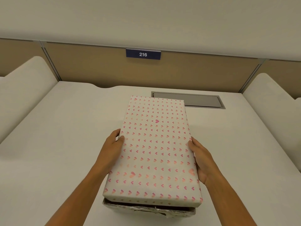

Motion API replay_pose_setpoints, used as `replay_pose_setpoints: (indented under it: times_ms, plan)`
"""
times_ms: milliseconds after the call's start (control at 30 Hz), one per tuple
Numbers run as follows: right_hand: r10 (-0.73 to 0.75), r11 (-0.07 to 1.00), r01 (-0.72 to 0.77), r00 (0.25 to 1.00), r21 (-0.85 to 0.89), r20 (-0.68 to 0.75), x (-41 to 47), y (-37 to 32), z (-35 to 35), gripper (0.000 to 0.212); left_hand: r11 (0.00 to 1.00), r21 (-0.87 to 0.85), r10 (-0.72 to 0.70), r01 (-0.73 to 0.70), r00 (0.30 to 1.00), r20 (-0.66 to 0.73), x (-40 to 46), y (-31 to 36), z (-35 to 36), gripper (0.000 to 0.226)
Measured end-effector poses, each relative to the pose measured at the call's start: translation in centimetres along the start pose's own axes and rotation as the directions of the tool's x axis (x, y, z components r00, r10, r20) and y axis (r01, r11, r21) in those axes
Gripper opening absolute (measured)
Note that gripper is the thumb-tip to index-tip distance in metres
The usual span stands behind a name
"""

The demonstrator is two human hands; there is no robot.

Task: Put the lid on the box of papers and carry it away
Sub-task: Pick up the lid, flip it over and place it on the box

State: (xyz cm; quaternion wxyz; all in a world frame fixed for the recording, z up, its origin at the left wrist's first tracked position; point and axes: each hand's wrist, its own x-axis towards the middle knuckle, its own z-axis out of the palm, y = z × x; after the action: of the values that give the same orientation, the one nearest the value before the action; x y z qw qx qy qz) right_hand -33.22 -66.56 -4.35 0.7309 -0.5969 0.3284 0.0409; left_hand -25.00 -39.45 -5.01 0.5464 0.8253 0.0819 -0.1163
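Lid [154,147], white with small pink hearts, is sitting between my palms: I am pressing my left hand [114,147] against its left edge and my right hand [201,160] against its right edge, fingers curled around the sides. It is lying over the box [146,207], whose rim is peeking out at the near end. Both are resting on the white desk [57,144], below a blue 216 sign [143,54].

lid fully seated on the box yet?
Not fully. The lid covers the box, but a dark gap shows under its near edge. Both hands grip its sides.
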Motion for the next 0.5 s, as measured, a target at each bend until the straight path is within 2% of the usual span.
replay_pose_setpoints:
  times_ms: [133, 300, 500]
  plan:
    - [0.011, 1.0, -0.011, 1.0, 0.004, -0.003, 0.5, -0.5, 0.0, 0.019, 1.0, -0.02, -0.005, 0.005, 1.0, -0.01, 0.6, 0.4, -0.1, 0.034]
    - [0.021, 1.0, -0.022, 0.999, 0.009, 0.037, 0.8, -0.9, 0.4, 0.018, 0.986, -0.152, -0.07, 0.072, 0.997, 0.016, 0.8, 0.4, -0.6, 0.025]
    - [-0.002, 0.999, 0.001, 0.999, 0.033, 0.042, 0.9, -0.4, 0.0, 0.019, 0.979, -0.191, -0.069, 0.077, 0.996, 0.047, 0.3, 0.0, -1.2, 0.027]
